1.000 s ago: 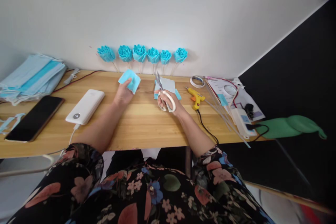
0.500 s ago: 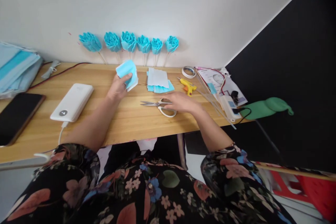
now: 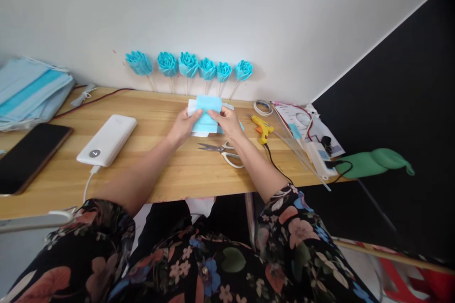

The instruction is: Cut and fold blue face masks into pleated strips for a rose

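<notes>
Apparently for a two-handed grip, both hands meet over the far middle of the desk [image 3: 177,170] in the head view: the left hand [image 3: 183,125] and the right hand [image 3: 227,122] each pinch a side of a blue fabric piece [image 3: 207,112] between thumb and fingers, held flat just above a small stack of white and blue pieces [image 3: 192,107]. Scissors [image 3: 222,150] lie on the desk just below the right wrist, within easy reach. Beyond the hands, blue fabric roses [image 3: 188,65] lean on the wall, closing off that edge. A power bank [image 3: 107,139] sits to the left and a glue gun [image 3: 262,128] to the right, both apart from the hands. Bare wood toward the near edge gives open room.
</notes>
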A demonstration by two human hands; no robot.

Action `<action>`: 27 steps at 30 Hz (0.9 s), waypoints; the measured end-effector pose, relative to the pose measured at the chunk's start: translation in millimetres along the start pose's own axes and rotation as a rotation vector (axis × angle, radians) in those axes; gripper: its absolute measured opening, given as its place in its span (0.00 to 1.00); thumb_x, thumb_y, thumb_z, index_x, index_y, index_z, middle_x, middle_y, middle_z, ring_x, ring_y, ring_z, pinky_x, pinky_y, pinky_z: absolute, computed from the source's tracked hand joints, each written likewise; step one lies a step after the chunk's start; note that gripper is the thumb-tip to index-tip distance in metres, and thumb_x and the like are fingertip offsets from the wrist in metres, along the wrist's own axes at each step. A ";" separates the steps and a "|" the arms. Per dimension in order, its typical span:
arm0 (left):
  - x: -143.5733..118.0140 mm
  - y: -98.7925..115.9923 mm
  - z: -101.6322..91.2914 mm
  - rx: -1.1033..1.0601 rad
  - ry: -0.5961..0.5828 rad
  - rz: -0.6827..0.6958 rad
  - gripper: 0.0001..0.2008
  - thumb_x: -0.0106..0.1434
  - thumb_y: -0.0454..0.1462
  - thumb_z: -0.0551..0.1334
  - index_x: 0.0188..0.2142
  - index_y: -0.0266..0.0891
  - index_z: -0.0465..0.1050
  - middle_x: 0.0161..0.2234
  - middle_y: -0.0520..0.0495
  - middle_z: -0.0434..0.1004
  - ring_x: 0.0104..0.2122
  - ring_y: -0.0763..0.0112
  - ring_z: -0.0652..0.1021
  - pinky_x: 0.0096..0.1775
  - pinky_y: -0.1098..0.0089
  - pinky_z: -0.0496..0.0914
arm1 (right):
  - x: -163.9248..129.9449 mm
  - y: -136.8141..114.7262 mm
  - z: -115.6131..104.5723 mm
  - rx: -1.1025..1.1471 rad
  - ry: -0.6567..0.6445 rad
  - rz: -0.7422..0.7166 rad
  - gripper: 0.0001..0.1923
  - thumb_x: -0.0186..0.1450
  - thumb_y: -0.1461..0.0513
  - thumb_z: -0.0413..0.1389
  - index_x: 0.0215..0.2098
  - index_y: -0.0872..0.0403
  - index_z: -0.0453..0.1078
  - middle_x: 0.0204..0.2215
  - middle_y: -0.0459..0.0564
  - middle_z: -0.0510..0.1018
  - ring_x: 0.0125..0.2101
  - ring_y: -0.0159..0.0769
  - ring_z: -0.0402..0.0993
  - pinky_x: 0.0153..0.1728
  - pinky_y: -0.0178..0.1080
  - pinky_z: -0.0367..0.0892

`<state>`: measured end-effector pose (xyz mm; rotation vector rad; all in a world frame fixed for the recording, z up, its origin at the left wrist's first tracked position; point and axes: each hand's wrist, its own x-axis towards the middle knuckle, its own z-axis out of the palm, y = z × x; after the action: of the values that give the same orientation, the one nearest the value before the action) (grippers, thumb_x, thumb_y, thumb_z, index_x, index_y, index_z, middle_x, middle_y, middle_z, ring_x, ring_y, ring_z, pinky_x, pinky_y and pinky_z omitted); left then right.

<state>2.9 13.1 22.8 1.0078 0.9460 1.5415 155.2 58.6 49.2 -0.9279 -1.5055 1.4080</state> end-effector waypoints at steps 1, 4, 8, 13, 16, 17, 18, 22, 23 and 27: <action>1.2 -2.1 -0.4 -0.013 0.018 0.012 0.28 0.54 0.55 0.71 0.42 0.34 0.77 0.36 0.43 0.83 0.37 0.60 0.82 0.39 0.65 0.76 | 3.0 3.9 0.0 -0.002 0.024 -0.023 0.25 0.48 0.45 0.69 0.31 0.55 0.73 0.24 0.42 0.75 0.27 0.30 0.69 0.31 0.34 0.68; 3.3 -5.8 -0.3 -0.059 0.035 0.016 0.25 0.57 0.55 0.69 0.38 0.35 0.77 0.33 0.44 0.82 0.35 0.62 0.81 0.36 0.67 0.75 | 8.0 15.9 -5.0 -0.079 0.082 -0.068 0.22 0.51 0.46 0.67 0.32 0.54 0.74 0.27 0.43 0.77 0.30 0.33 0.71 0.35 0.37 0.69; 3.7 -7.6 -0.7 -0.076 0.079 -0.021 0.20 0.59 0.53 0.69 0.35 0.37 0.76 0.27 0.49 0.79 0.27 0.69 0.78 0.29 0.72 0.71 | 10.6 24.4 -21.4 -0.103 0.246 -0.065 0.20 0.53 0.45 0.64 0.32 0.51 0.72 0.25 0.42 0.75 0.29 0.34 0.70 0.30 0.36 0.68; 5.5 -3.1 -5.5 -0.200 0.152 -0.060 0.21 0.57 0.52 0.70 0.38 0.38 0.75 0.30 0.47 0.81 0.33 0.64 0.81 0.34 0.68 0.75 | 20.0 18.0 -52.2 0.111 0.412 -0.123 0.24 0.49 0.44 0.65 0.33 0.51 0.68 0.27 0.45 0.77 0.31 0.36 0.74 0.31 0.38 0.71; 5.6 2.2 -7.4 -0.255 0.150 -0.100 0.22 0.57 0.51 0.71 0.41 0.37 0.75 0.34 0.45 0.82 0.38 0.60 0.82 0.41 0.64 0.78 | 23.8 16.2 -65.0 0.147 0.394 -0.126 0.25 0.50 0.43 0.65 0.33 0.52 0.69 0.28 0.47 0.78 0.34 0.38 0.76 0.32 0.40 0.72; 5.3 3.5 -7.6 -0.263 0.147 -0.106 0.22 0.57 0.51 0.71 0.42 0.36 0.75 0.35 0.44 0.83 0.39 0.59 0.83 0.42 0.63 0.78 | 23.8 16.5 -67.4 0.104 0.365 -0.099 0.25 0.51 0.42 0.65 0.32 0.52 0.70 0.26 0.47 0.78 0.33 0.38 0.76 0.32 0.40 0.72; 5.0 4.5 -7.5 -0.268 0.143 -0.110 0.22 0.58 0.50 0.71 0.42 0.36 0.75 0.35 0.43 0.83 0.39 0.59 0.83 0.42 0.62 0.78 | 23.2 16.9 -68.9 0.023 0.327 -0.065 0.25 0.52 0.42 0.64 0.31 0.53 0.71 0.25 0.47 0.77 0.32 0.38 0.75 0.31 0.40 0.71; 3.2 5.7 -4.7 -0.248 0.112 -0.134 0.22 0.56 0.50 0.72 0.40 0.35 0.76 0.35 0.42 0.83 0.37 0.58 0.83 0.39 0.63 0.78 | 15.2 13.3 -65.3 -0.451 0.263 -0.118 0.24 0.54 0.45 0.64 0.36 0.55 0.77 0.31 0.50 0.81 0.36 0.41 0.76 0.41 0.43 0.71; 2.6 5.6 -3.5 -0.235 0.099 -0.144 0.22 0.55 0.50 0.72 0.40 0.35 0.76 0.35 0.42 0.83 0.36 0.58 0.83 0.37 0.64 0.78 | 12.1 10.6 -62.1 -0.513 0.271 -0.196 0.24 0.56 0.45 0.63 0.41 0.54 0.77 0.37 0.52 0.82 0.40 0.42 0.76 0.46 0.45 0.70; -0.7 5.4 1.0 -0.174 0.015 -0.168 0.23 0.54 0.52 0.73 0.39 0.35 0.78 0.31 0.43 0.83 0.29 0.61 0.82 0.32 0.66 0.76 | -2.4 -0.9 -43.4 -0.433 0.158 -0.343 0.24 0.65 0.44 0.54 0.50 0.51 0.76 0.47 0.53 0.81 0.48 0.41 0.75 0.53 0.43 0.67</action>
<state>2.2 11.5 28.0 0.7754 0.8676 1.4640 196.6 71.9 49.9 -0.9529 -1.7820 0.7607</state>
